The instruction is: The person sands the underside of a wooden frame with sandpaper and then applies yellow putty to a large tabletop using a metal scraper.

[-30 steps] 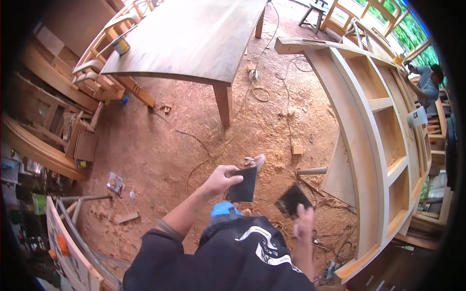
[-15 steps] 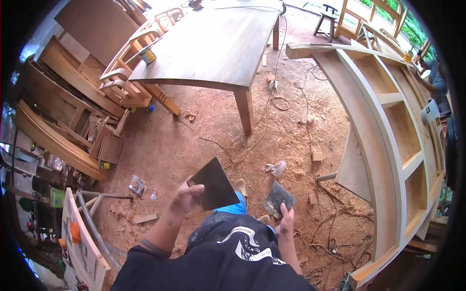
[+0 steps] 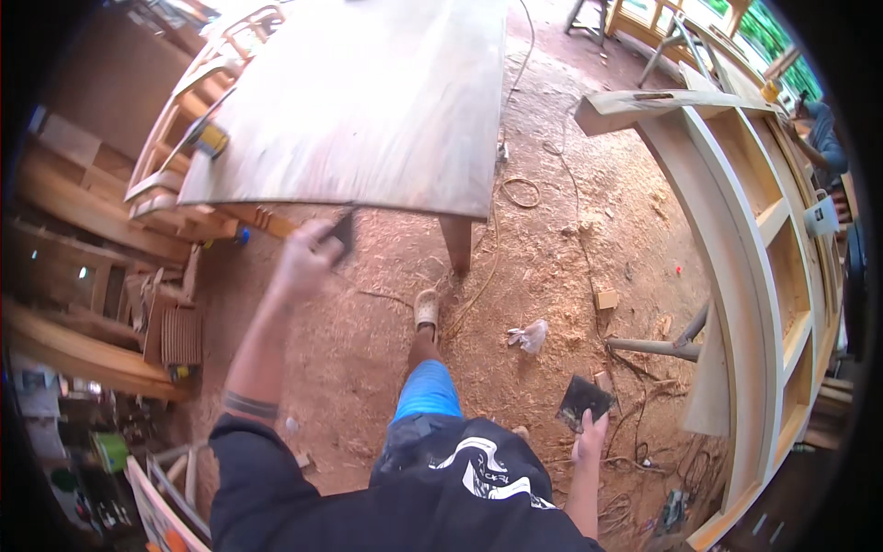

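My left hand (image 3: 308, 258) is raised at the near edge of a large wooden table (image 3: 368, 120), closed on a flat dark sheet (image 3: 343, 235). The sheet is tilted nearly edge-on; the hand is a little blurred. Whether the sheet touches the table edge I cannot tell. Low on the right, my right hand (image 3: 590, 434) grips a square dark plate (image 3: 583, 401) with pale smears, held over the floor. A yellow-labelled can (image 3: 211, 140) with a long stick across it is at the table's left edge.
A big curved wooden frame with compartments (image 3: 731, 230) stands on the right. Chair frames (image 3: 198, 83) and stacked timber (image 3: 92, 359) line the left. Cords (image 3: 575, 193), shavings, a crumpled white bag (image 3: 529, 336) and a wood block (image 3: 607, 299) lie on the floor. A person (image 3: 819, 143) is at far right.
I have stepped closer to the table. My left hand has risen forward with the dark sheet to the table edge, turning it edge-on. My right hand with the plate has moved right and lower.
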Demonstrator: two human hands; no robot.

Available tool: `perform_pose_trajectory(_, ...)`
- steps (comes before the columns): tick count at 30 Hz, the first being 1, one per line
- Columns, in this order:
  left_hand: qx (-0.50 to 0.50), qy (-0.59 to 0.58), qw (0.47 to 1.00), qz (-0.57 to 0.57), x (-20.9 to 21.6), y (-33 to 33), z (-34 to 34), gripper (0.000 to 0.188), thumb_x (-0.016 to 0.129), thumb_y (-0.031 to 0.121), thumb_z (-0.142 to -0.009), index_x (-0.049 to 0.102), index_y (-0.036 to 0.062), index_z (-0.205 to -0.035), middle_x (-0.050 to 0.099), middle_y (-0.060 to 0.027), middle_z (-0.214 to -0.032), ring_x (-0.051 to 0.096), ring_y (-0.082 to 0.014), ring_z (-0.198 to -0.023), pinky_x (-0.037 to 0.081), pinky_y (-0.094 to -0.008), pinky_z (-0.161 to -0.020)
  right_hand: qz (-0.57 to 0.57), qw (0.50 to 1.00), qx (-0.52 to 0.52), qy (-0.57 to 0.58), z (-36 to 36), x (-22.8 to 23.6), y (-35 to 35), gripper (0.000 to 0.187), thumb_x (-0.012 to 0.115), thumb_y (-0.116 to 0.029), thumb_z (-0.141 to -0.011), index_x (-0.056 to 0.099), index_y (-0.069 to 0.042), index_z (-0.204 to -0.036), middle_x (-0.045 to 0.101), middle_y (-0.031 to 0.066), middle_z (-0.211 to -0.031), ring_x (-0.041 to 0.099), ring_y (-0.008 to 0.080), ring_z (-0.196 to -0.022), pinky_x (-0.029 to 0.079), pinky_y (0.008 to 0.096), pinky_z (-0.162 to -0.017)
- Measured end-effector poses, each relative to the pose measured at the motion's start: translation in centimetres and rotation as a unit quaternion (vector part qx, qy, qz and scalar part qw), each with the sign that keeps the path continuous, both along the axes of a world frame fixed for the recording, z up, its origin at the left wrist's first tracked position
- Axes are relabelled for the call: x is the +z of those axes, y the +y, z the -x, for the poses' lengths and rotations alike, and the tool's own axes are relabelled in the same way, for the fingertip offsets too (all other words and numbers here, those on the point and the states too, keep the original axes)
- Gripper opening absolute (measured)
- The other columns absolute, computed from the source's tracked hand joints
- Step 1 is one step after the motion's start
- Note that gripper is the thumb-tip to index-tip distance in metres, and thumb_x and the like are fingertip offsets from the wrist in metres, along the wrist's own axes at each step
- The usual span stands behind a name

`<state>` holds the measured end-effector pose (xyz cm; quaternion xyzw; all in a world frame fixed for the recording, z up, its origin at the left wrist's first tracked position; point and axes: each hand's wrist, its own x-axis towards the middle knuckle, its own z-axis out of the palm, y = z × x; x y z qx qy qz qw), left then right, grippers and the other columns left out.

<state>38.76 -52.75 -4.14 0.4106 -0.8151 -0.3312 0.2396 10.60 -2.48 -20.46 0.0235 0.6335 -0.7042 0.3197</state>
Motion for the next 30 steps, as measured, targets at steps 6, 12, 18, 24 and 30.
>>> perform_pose_trajectory(6,0.043,-0.427,0.872,0.236,-4.5,-36.1,0.3,0.036,0.043,0.017,-0.087,0.061,0.0076,-0.117,0.063,-0.0226,-0.108,0.063,-0.0381,-0.094,0.050,-0.0475,-0.084,-0.394,0.913,-0.055,-0.093,-8.4,-4.1,-0.2,0.049,0.050,0.001,-0.091,0.035,-0.002,-0.137,0.051,0.0102,-0.128,0.051,0.0207,-0.113,0.039,0.0341,-0.098)
perform_pose_trajectory(12,0.081,-0.530,0.844,0.014,-12.6,-54.7,6.3,0.035,0.046,0.019,-0.085,0.065,0.0052,-0.110,0.064,-0.0185,-0.112,0.060,-0.0343,-0.107,0.049,-0.0449,-0.090,-0.444,0.873,-0.195,-0.050,-19.0,2.9,0.7,0.048,0.047,0.004,-0.091,0.035,-0.004,-0.137,0.050,0.0115,-0.128,0.053,0.0246,-0.112,0.046,0.0404,-0.094)
perform_pose_trajectory(18,-0.353,-0.510,0.775,0.120,-1.8,-23.3,24.7,0.030,0.059,0.036,-0.081,0.071,0.0104,-0.091,0.069,-0.0107,-0.087,0.066,-0.0251,-0.078,0.052,-0.0384,-0.068,-0.280,0.836,-0.450,-0.140,-22.4,6.3,-9.2,0.042,0.045,0.000,-0.093,0.038,-0.006,-0.134,0.051,0.0127,-0.126,0.056,0.0298,-0.107,0.052,0.0484,-0.087)
perform_pose_trajectory(24,-0.726,-0.206,0.620,-0.215,-0.6,2.4,25.3,0.030,0.051,0.014,-0.071,0.067,-0.0078,-0.083,0.066,-0.0271,-0.085,0.066,-0.0375,-0.084,0.052,-0.0437,-0.074,-0.073,0.915,-0.392,-0.062,-19.1,5.4,-19.1,0.043,0.048,-0.001,-0.093,0.039,-0.007,-0.135,0.051,0.0115,-0.127,0.055,0.0286,-0.109,0.050,0.0475,-0.089)
perform_pose_trajectory(30,-0.519,-0.113,0.769,-0.355,2.2,-5.8,17.8,0.030,0.056,0.016,-0.080,0.063,-0.0075,-0.096,0.065,-0.0157,-0.074,0.065,-0.0226,-0.070,0.052,-0.0370,-0.063,0.085,0.929,-0.361,-0.007,-21.7,8.3,-22.0,0.037,0.052,-0.008,-0.095,0.044,-0.005,-0.131,0.057,0.0092,-0.121,0.058,0.0210,-0.106,0.051,0.0367,-0.087)
